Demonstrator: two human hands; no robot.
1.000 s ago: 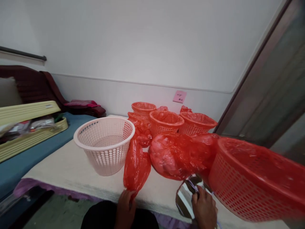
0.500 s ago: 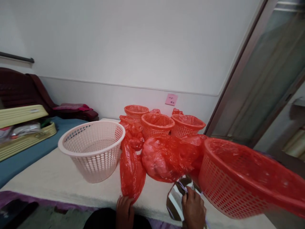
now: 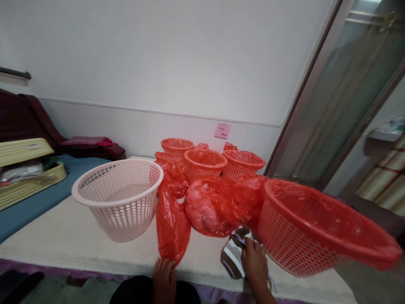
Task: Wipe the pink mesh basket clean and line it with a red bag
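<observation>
My right hand (image 3: 254, 258) is closed on a brown-and-white striped cloth item (image 3: 232, 258) with thin purple cords, pinching its upper side as it lies on the table. What kind of cloth item it is, I cannot tell. At the table's front edge my left hand (image 3: 164, 274) lies with fingers stretched forward, against the near end of a red plastic bag (image 3: 172, 228). Whether it presses on that bag is not clear. Behind the striped item sits a bulging red plastic bag (image 3: 210, 207) with pinkish contents. Right of it stands a large red basket (image 3: 294, 236) lined with red plastic.
A pale pink basket (image 3: 128, 211) stands on the left of the cream-covered table (image 3: 72, 240). Several smaller lined baskets, including a middle one (image 3: 205, 162), line the wall. A pink note (image 3: 222, 131) hangs above. An open yellow case (image 3: 28, 185) lies far left.
The view has shifted slightly, so the scene sits a little further left. My right hand still grips the striped cloth, which has moved slightly. My left hand has stayed in place.
</observation>
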